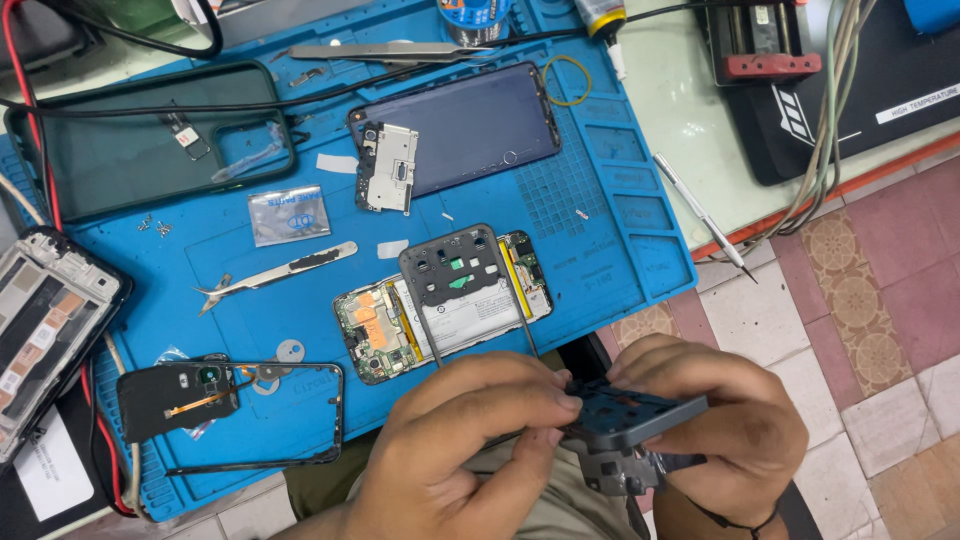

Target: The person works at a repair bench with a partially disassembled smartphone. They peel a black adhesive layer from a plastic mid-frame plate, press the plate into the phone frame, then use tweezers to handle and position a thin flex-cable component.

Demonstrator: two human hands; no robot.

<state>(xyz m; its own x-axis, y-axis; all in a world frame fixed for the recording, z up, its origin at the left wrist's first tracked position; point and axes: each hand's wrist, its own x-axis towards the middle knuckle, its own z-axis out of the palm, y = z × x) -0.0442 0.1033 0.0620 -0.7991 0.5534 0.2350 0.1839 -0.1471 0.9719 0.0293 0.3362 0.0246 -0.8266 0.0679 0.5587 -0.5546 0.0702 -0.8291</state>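
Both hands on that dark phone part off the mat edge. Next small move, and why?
Probably bring it back over the blue mat before working it further. The left hand and right hand pinch the dark part over the lap, past the mat's edge, so anything that drops would miss the mat.

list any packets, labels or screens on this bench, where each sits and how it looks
Foil sachet: small silver square with blue print, mid-left on the blue mat.
Phone screen: dark glossy rectangle, top centre of the mat.
Battery label: white rectangle on the opened phone, just above the hands.
White label strip: on the black mat, top right.
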